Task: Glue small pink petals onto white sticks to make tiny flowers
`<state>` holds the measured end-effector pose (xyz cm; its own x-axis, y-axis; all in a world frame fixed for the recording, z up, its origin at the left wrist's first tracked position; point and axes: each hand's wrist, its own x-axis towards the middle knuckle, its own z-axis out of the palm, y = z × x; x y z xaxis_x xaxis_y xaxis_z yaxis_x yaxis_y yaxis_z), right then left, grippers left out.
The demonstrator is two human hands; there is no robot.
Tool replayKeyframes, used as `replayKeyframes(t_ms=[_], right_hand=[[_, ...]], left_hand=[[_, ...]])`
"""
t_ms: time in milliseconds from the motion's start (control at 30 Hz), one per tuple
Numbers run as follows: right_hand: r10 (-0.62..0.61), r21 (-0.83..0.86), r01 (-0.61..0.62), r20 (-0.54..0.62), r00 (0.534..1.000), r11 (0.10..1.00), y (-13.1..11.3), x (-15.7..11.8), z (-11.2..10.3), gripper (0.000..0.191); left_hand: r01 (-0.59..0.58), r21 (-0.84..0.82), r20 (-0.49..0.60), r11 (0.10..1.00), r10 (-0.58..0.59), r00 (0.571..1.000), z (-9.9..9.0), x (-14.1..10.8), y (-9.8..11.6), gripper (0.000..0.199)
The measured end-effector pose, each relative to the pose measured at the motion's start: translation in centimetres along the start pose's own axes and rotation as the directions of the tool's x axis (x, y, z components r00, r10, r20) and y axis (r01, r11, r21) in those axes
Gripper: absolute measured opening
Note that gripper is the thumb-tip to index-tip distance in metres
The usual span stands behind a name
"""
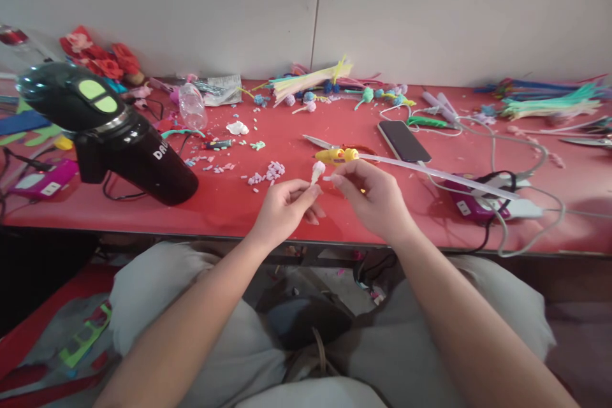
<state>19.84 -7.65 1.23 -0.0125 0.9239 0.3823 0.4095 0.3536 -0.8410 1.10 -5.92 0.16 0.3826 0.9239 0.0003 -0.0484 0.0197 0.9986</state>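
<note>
On my feed, black bottle (pixel 148 159) stands left, outside hand space. Loose pink bits (pixel 272 172) lie near left hand (pixel 282 213), probably for short reach. Left hand's fingers clamped below head of small pink-tipped piece (pixel 318 169), probably keeping head exposed. Right hand (pixel 375 197): fingertips closed on tiny pink bit (pixel 327 178), just beside head. Yellow glue gun (pixel 335 155) lies behind, glue stick (pixel 430 172) trailing right.

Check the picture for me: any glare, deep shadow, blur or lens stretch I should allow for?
Head view: glare on the tumbler, whose lean is probably lens stretch; head view: deep shadow under the table; head view: slight blur overall, leaving the left hand's pale tip soft-edged.
</note>
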Motion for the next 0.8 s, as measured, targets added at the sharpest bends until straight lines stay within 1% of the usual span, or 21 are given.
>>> replayKeyframes(t_ms=[100, 267, 600, 800], right_hand=[[-0.030, -0.049, 0.029, -0.027, 0.999, 0.998, -0.11, 0.02, 0.12, 0.015], [-0.048, -0.078, 0.046, -0.018, 0.999, 0.996, -0.20, 0.08, 0.27, 0.012], [-0.027, -0.084, 0.024, -0.039, 0.999, 0.996, -0.11, 0.07, 0.37, 0.013], [-0.002, -0.094, -0.003, -0.048, 0.999, 0.996, -0.16, 0.09, 0.27, 0.015]], left_hand=[[-0.004, 0.012, -0.009, 1.000, 0.004, 1.000, 0.03, -0.11, -0.02, 0.029], [0.000, 0.024, -0.003, 1.000, 0.000, 1.000, 0.14, -0.22, 0.07, 0.025], [-0.005, 0.058, 0.036, 0.998, 0.003, 0.999, 0.20, -0.33, 0.05, 0.020], [-0.012, 0.081, 0.037, 0.997, 0.009, 0.999, 0.21, -0.42, 0.01, 0.020]])
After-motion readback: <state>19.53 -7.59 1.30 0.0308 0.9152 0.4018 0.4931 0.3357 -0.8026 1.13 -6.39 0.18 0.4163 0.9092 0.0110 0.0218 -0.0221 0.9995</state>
